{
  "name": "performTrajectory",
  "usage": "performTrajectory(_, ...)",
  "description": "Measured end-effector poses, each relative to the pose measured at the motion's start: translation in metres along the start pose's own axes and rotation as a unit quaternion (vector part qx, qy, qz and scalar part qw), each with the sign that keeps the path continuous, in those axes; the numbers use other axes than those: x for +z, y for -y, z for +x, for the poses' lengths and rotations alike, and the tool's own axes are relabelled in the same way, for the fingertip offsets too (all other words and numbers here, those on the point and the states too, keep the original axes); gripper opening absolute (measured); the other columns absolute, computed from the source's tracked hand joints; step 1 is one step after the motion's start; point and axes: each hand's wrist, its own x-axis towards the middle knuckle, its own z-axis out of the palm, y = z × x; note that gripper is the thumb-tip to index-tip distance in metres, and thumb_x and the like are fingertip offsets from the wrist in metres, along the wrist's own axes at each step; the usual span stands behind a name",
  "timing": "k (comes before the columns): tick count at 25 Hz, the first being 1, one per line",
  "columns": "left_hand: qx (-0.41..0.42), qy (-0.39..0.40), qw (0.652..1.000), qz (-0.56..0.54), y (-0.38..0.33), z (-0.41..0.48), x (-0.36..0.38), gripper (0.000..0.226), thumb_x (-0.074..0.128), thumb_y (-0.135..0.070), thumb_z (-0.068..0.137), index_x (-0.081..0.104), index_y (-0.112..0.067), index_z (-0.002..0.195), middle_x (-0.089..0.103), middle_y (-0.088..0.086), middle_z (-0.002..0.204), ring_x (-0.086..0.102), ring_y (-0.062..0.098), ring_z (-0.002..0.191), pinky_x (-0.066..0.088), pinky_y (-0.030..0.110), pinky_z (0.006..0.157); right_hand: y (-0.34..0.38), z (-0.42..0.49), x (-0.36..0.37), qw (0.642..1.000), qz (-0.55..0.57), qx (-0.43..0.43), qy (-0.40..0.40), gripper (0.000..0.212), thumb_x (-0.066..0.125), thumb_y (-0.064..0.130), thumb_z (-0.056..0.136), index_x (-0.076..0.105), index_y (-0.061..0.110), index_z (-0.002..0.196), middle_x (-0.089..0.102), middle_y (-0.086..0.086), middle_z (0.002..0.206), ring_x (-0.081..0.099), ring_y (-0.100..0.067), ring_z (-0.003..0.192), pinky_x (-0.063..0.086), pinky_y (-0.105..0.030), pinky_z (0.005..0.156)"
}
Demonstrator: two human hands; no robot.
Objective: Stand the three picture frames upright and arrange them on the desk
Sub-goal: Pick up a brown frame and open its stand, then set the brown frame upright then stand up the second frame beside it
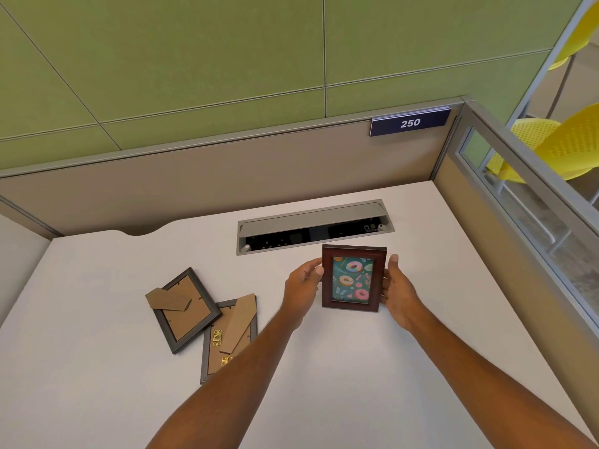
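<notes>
White desk [97, 367] fills the lower picture, its cable hatch [314, 226] open at centre. Left of centre lie a dark grey frame [183, 311] and a brass-clipped frame [227, 338], face-down and overlapping. Right of centre the doughnut picture frame [353, 278] is upright, left hand [303, 280] and right hand [397, 286] gripping its sides

Only the arms are in view, rising from the lower edge. The long, slender left forearm [246, 367] and the left hand [303, 280] are bare, uncovered by any sleeve. The right forearm [486, 367] and right hand [397, 286] are likewise bare. The thumbnails look trimmed short.
</notes>
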Motion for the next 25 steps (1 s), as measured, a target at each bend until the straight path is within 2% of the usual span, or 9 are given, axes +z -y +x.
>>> performTrajectory(2, -0.015, -0.012, 1.000, 0.007, 0.008, -0.009, -0.009, 0.042, 0.055, -0.037, 0.112, 0.057, -0.025, 0.152, 0.065, 0.003, 0.145, 0.062, 0.025, 0.135, 0.054, 0.048, 0.115, -0.003, -0.005, -0.006, 0.998, -0.006, -0.024, -0.057, 0.072, 0.036, 0.063, 0.109, 0.060, 0.006, 0.146, 0.068, -0.017, 0.141, 0.064, -0.037, 0.132, 0.049, -0.055, 0.117)
performTrajectory(4, -0.034, -0.030, 0.999, -0.009, 0.019, -0.021, -0.020, 0.045, 0.056, -0.038, 0.111, 0.053, -0.026, 0.155, 0.063, 0.003, 0.144, 0.063, 0.025, 0.133, 0.056, 0.046, 0.111, -0.009, -0.014, -0.011, 0.990, -0.005, -0.051, -0.129, 0.067, 0.043, 0.057, 0.111, 0.057, 0.004, 0.149, 0.065, -0.016, 0.144, 0.062, -0.036, 0.135, 0.050, -0.054, 0.115)
performTrajectory(6, -0.050, -0.045, 0.997, -0.024, 0.030, -0.036, -0.031, 0.042, 0.057, -0.037, 0.111, 0.054, -0.026, 0.152, 0.065, 0.003, 0.139, 0.066, 0.025, 0.128, 0.057, 0.046, 0.107, -0.021, -0.026, -0.015, 0.980, 0.000, -0.071, -0.185, 0.059, 0.048, 0.053, 0.111, 0.062, 0.004, 0.140, 0.067, -0.016, 0.137, 0.065, -0.034, 0.126, 0.055, -0.050, 0.106)
performTrajectory(9, -0.063, -0.068, 0.995, -0.036, 0.045, -0.058, -0.048, 0.034, 0.056, -0.038, 0.112, 0.062, -0.025, 0.142, 0.072, 0.003, 0.132, 0.071, 0.024, 0.120, 0.059, 0.049, 0.104, -0.046, -0.045, -0.015, 0.973, -0.010, -0.080, -0.218, 0.050, 0.050, 0.050, 0.111, 0.070, 0.006, 0.121, 0.072, -0.016, 0.118, 0.069, -0.030, 0.102, 0.057, -0.042, 0.087)
performTrajectory(12, -0.058, -0.081, 0.994, -0.045, 0.056, -0.079, -0.061, 0.034, 0.053, -0.041, 0.112, 0.069, -0.019, 0.132, 0.077, 0.007, 0.122, 0.075, 0.025, 0.111, 0.061, 0.046, 0.098, -0.070, -0.061, -0.004, 0.976, -0.043, -0.063, -0.205, 0.049, 0.049, 0.047, 0.112, 0.074, 0.005, 0.114, 0.073, -0.014, 0.102, 0.069, -0.027, 0.091, 0.058, -0.038, 0.077)
performTrajectory(15, -0.063, -0.105, 0.990, -0.071, 0.063, -0.099, -0.073, 0.036, 0.051, -0.041, 0.113, 0.075, -0.016, 0.123, 0.081, 0.011, 0.114, 0.077, 0.027, 0.103, 0.061, 0.045, 0.093, -0.089, -0.074, 0.018, 0.985, -0.065, -0.037, -0.154, 0.045, 0.051, 0.045, 0.112, 0.074, 0.007, 0.108, 0.074, -0.016, 0.101, 0.070, -0.028, 0.089, 0.060, -0.041, 0.080)
performTrajectory(18, -0.077, -0.137, 0.983, -0.096, 0.070, -0.114, -0.087, 0.037, 0.052, -0.038, 0.113, 0.078, -0.013, 0.116, 0.082, 0.016, 0.107, 0.076, 0.024, 0.091, 0.057, 0.042, 0.083, -0.101, -0.084, 0.046, 0.992, -0.075, -0.020, -0.096, 0.042, 0.054, 0.044, 0.111, 0.075, 0.008, 0.104, 0.075, -0.012, 0.096, 0.071, -0.025, 0.084, 0.058, -0.037, 0.073)
performTrajectory(21, -0.094, -0.159, 0.974, -0.132, 0.077, -0.125, -0.109, 0.032, 0.054, -0.029, 0.111, 0.078, -0.009, 0.110, 0.078, 0.023, 0.099, 0.070, 0.023, 0.083, 0.052, 0.036, 0.074, -0.106, -0.091, 0.080, 0.994, -0.094, -0.015, -0.056, 0.040, 0.056, 0.043, 0.110, 0.076, 0.009, 0.104, 0.077, -0.010, 0.098, 0.072, -0.025, 0.087, 0.059, -0.038, 0.077)
performTrajectory(25, -0.103, -0.207, 0.958, -0.168, 0.087, -0.132, -0.157, 0.034, 0.052, -0.031, 0.113, 0.079, -0.011, 0.108, 0.077, 0.011, 0.092, 0.069, 0.018, 0.079, 0.053, 0.029, 0.067, -0.105, -0.095, 0.131, 0.993, -0.112, -0.023, -0.018, 0.038, 0.056, 0.041, 0.110, 0.076, 0.009, 0.107, 0.077, -0.011, 0.102, 0.072, -0.025, 0.092, 0.061, -0.043, 0.085)
